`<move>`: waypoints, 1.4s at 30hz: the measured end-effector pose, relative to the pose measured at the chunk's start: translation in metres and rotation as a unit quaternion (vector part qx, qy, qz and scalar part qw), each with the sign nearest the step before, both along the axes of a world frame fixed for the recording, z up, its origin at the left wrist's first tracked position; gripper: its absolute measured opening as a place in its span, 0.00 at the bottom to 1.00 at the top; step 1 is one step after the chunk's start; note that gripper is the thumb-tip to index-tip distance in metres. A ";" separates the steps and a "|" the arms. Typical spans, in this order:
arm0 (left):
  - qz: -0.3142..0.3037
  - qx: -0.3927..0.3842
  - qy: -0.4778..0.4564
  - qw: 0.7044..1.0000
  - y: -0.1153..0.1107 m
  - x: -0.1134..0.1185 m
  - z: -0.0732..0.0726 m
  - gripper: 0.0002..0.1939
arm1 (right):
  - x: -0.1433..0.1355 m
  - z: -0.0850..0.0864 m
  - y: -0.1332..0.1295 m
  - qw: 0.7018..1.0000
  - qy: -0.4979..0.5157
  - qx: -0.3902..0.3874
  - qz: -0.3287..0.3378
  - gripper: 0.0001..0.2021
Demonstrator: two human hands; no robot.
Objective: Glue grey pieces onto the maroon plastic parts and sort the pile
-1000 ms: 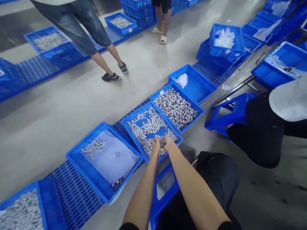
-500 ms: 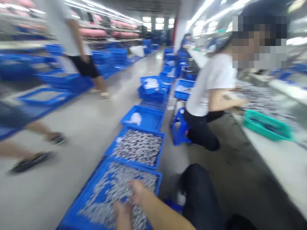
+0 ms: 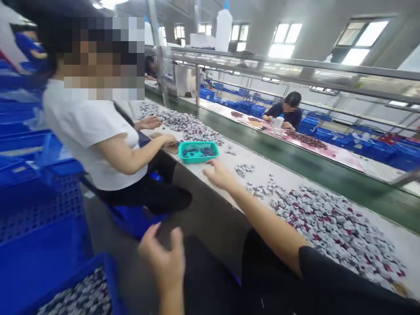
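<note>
My right hand (image 3: 221,176) reaches over the workbench (image 3: 203,173), beside the near corner of a green plastic basket (image 3: 198,160) that holds small dark pieces. Its fingers are partly stretched and I see nothing in them. Low in the view, my left hand (image 3: 166,258) hangs in the air between the bench and the blue trays, thumb and fingers apart. Under my right forearm spreads a large heap of small grey-white pieces (image 3: 328,218), some with dark red parts. A smaller cluster of the same pieces (image 3: 244,169) lies just past my right hand.
A co-worker in a white shirt (image 3: 88,127) sits at the bench on the left, both hands near another heap (image 3: 183,122). A blue tray (image 3: 113,284) of small pieces stands at lower left. Across a green strip (image 3: 278,153), another person (image 3: 288,111) works.
My view has swung right from the floor trays to the bench. Both my hands have left the tray of pieces; the right one is now over the bench by the green basket.
</note>
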State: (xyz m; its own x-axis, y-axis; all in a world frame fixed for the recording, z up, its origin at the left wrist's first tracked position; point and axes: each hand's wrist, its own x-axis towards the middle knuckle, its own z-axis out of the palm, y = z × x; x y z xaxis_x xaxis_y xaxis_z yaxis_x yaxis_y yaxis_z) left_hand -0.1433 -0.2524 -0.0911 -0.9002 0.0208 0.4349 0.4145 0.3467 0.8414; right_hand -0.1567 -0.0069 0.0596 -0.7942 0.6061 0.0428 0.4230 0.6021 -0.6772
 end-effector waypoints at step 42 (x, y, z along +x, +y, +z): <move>-0.209 -0.244 0.017 0.947 0.238 0.068 0.049 0.51 | 0.110 -0.027 0.111 0.961 -0.176 0.112 0.183 0.07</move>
State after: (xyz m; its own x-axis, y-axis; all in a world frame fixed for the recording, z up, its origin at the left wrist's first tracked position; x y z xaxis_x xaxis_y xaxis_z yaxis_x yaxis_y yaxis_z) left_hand -0.0752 -0.0144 -0.0424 -0.7548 0.5783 0.3097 0.6249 0.4903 0.6076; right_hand -0.0467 0.1045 0.0326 -0.9414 0.2906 -0.1715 0.3348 0.8678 -0.3671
